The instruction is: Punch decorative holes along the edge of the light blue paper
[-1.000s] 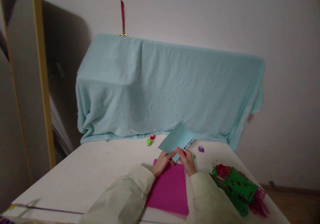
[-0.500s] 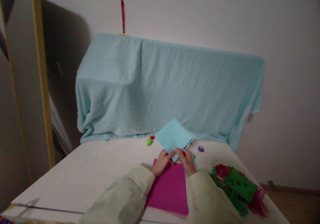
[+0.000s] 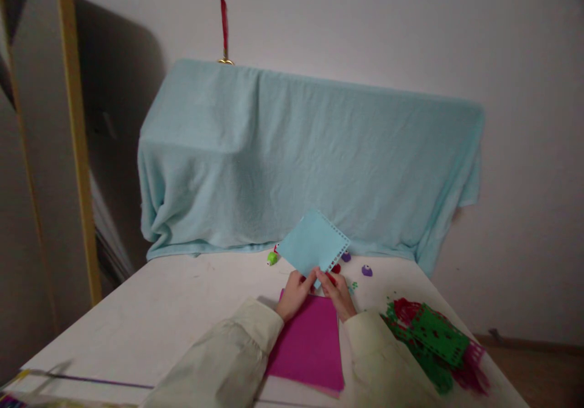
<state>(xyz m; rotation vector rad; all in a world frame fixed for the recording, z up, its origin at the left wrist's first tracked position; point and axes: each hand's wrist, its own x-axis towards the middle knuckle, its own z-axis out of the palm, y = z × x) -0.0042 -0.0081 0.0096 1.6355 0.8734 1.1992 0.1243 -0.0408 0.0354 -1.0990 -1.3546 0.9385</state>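
The light blue paper sheet with a punched edge point(image 3: 311, 241) stands tilted above the magenta paper square point(image 3: 310, 342) on the white bench point(image 3: 182, 311), its lower corner pinched between my left hand point(image 3: 294, 291) and right hand point(image 3: 336, 292). It looks light, floppy and easily creased, so I'd hold its edges.

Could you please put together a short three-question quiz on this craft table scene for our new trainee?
1. True or false: both hands hold the light blue paper.
2. What lies on the table under the left hand and right hand? A) magenta sheet B) yellow sheet C) scissors
3. Which edge of the blue paper has punched holes?

Key: 1 true. 2 A. 3 The right edge, above the right hand.
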